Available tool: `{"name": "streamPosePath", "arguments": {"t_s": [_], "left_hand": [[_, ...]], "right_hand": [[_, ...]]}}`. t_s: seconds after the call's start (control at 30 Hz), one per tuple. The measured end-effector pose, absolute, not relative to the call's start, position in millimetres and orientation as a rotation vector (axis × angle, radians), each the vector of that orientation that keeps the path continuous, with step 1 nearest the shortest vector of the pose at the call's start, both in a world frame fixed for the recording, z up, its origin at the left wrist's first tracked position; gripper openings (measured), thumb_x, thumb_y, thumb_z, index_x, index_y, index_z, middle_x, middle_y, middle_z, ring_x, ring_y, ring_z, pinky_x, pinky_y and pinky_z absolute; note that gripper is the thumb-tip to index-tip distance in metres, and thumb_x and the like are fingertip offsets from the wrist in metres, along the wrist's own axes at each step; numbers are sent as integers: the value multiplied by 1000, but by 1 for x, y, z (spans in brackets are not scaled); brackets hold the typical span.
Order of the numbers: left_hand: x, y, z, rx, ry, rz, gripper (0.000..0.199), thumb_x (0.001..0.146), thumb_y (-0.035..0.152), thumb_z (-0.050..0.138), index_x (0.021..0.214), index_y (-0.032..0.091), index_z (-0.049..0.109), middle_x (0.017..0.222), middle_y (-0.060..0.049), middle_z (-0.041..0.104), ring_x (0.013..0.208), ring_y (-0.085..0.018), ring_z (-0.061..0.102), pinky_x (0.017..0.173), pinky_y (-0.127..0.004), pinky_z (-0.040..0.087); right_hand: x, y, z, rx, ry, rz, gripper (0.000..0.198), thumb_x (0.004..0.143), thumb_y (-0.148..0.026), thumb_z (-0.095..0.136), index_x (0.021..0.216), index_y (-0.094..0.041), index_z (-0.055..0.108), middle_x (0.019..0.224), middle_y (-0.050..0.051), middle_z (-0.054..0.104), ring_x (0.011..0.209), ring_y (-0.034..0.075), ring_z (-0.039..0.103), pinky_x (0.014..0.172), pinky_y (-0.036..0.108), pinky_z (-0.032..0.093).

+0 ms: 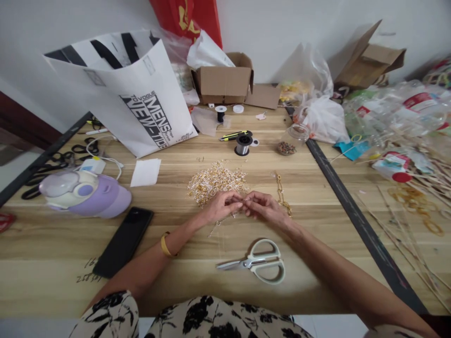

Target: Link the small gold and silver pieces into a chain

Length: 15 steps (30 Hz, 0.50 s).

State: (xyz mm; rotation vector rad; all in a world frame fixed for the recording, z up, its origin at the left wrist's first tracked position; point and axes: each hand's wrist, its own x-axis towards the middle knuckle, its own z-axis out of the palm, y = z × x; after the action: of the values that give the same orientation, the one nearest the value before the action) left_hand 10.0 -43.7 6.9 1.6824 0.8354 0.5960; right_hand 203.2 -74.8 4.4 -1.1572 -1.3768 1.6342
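Observation:
My left hand and my right hand meet over the table, thumbs and fingertips pinched close together. Something thin and small lies between them, too fine to name. Just behind the left hand spreads a pile of small gold and silver pieces. A short silver chain strand trails below the left hand. To the right of the right hand lies a gold chain, partly hidden by that hand. Nearer to me rest scissors with pale green handles, their blades pointing left.
Behind the pile stand a wire spool and a utility knife. A jar of beads lies to their right. At left are a phone, a purple bottle and a white paper bag. Plastic bottles crowd the right.

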Motion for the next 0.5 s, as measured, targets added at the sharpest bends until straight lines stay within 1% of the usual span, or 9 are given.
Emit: {"name": "streamPosePath", "arguments": {"t_s": [0.07, 0.13, 0.27, 0.37, 0.43, 0.5], "left_hand": [[11, -44, 4, 1677, 792, 509, 22, 79, 23, 60, 98, 12, 62, 85, -7, 70, 75, -15, 64, 69, -25, 49], [12, -43, 0, 1724, 792, 450, 22, 74, 18, 63, 95, 12, 63, 82, -7, 70, 73, -15, 64, 68, -25, 49], [12, -45, -5, 1933, 864, 384, 13, 67, 15, 66, 80, 15, 66, 67, -1, 67, 59, -13, 60, 57, -21, 44], [12, -47, -3, 2058, 908, 348, 12, 65, 15, 65, 76, 18, 69, 61, 1, 65, 53, -11, 56, 53, -20, 40], [13, -48, 1, 2091, 943, 324, 12, 65, 16, 66, 76, 19, 70, 59, 2, 64, 52, -11, 55, 51, -19, 38], [14, -50, 5, 2094, 958, 306, 12, 65, 18, 66, 75, 20, 71, 58, 3, 64, 52, -11, 55, 51, -19, 37]], "right_hand": [[206, -76, 3, -1161, -1326, 1638, 35, 76, -50, 66, 82, -16, 60, 73, 4, 66, 61, 12, 61, 49, 20, 44], [208, -77, 2, -1148, -1277, 1650, 35, 75, -49, 67, 82, -16, 59, 75, 5, 67, 62, 12, 62, 48, 19, 43], [210, -80, 1, -1126, -1200, 1655, 33, 76, -48, 67, 81, -16, 60, 78, 4, 68, 62, 11, 62, 49, 19, 43], [212, -82, -1, -1159, -1141, 1630, 32, 74, -46, 68, 81, -16, 62, 69, 2, 66, 56, 9, 58, 48, 19, 42], [214, -82, -3, -1172, -1068, 1612, 31, 72, -45, 71, 80, -16, 62, 62, -1, 62, 51, 8, 54, 45, 18, 40], [216, -82, -5, -1170, -990, 1601, 30, 70, -43, 73, 79, -17, 61, 60, -2, 61, 49, 8, 52, 43, 18, 39]]}}
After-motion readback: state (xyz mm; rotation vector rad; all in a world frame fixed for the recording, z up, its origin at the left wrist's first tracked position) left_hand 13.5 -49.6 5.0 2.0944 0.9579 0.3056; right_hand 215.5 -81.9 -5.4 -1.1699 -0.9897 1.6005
